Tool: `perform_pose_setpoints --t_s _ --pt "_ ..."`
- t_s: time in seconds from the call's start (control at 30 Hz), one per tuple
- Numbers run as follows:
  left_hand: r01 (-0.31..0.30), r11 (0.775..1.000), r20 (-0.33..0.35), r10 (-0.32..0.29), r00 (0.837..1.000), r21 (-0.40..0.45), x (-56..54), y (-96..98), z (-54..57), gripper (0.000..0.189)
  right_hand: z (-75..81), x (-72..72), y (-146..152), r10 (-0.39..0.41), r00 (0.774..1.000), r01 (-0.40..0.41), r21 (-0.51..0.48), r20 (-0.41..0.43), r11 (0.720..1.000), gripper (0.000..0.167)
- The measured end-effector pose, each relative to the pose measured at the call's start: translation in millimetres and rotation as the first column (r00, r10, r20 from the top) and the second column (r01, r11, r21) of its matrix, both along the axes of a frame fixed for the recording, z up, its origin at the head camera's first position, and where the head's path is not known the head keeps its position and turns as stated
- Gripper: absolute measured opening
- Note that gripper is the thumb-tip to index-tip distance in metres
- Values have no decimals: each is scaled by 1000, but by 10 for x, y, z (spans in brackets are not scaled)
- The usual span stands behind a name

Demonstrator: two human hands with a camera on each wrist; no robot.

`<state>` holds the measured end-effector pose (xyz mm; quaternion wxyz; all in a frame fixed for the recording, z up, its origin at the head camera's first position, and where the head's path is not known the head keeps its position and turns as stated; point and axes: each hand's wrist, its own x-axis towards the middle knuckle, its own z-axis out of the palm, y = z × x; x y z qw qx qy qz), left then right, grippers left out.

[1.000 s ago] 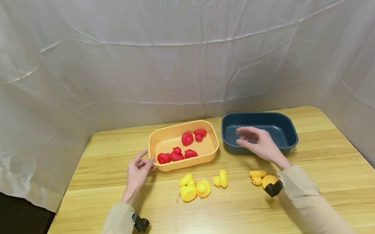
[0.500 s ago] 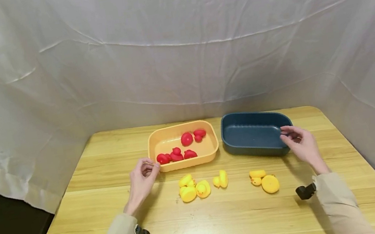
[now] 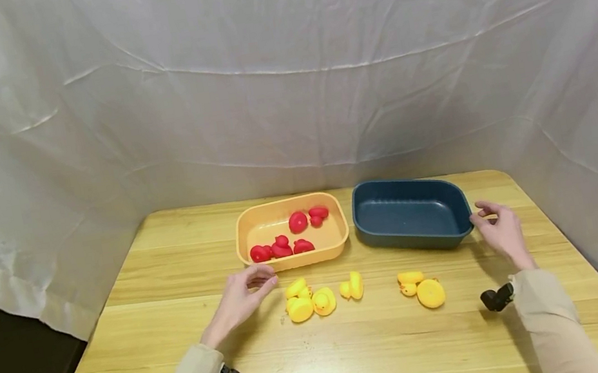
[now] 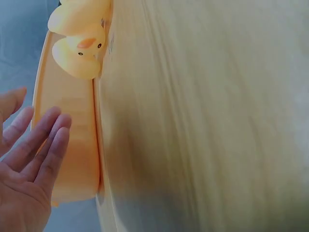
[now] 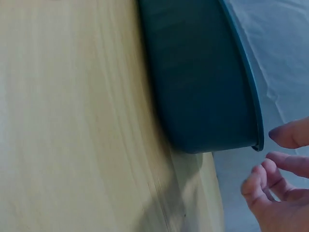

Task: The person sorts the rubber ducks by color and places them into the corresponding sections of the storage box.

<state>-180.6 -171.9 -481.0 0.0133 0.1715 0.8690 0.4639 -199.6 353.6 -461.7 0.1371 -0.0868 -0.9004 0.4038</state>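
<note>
My left hand (image 3: 245, 293) hovers at the front left corner of the orange bin (image 3: 310, 256), fingers loosely extended and holding nothing. Several red rubber ducks (image 3: 281, 249) lie inside that bin. Seen from the left wrist, the fingers (image 4: 41, 140) overlap the bin's side, and a yellow rubber duck (image 4: 79, 53) shows beyond them. My right hand (image 3: 503, 234) is beside the right end of the dark blue bin (image 3: 407, 236), which has nothing in it. In the right wrist view the thumb and fingers (image 5: 287, 166) are slightly bent and apart, just off the bin's rim.
Yellow rubber ducks (image 3: 324, 300) are clustered in front of the orange bin, with a single yellow duck (image 3: 356, 285) to their right. Two more yellow ducks (image 3: 431, 293) lie before the blue bin. A pale curtain (image 3: 283, 84) surrounds the wooden table (image 3: 361, 359).
My right hand has moved right, from over the blue bin to beside its right end. My left hand has left the orange bin's left side and shifted right and nearer to me.
</note>
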Motion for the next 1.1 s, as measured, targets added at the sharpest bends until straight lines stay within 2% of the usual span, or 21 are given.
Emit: perform_pose_setpoints --t_s 0.13,0.27,0.53,0.67,0.87,1.0,1.1 --pt "80 997 19 -80 997 -7 -14 13 -3 30 -7 -39 54 61 996 -54 -111 65 992 47" --pt "131 991 38 -130 991 -5 -30 25 -16 34 2 -63 94 116 987 -90 -218 110 972 49" --pt "213 977 41 -212 976 -16 -56 96 -55 36 42 -101 146 221 963 -158 -341 154 927 53" --pt "240 971 60 -239 969 -8 -69 122 -77 39 44 -106 161 256 953 -165 -428 164 888 58" --pt "253 967 64 -250 966 -36 -100 140 -108 42 38 -89 196 305 942 -181 -556 139 811 63" --pt "257 964 55 -254 966 -65 -106 161 -95 44 33 -75 231 336 934 -190 -627 121 755 59" --pt "271 959 47 -267 962 -85 -100 177 -69 44 19 -63 264 352 929 -200 -649 112 734 52"
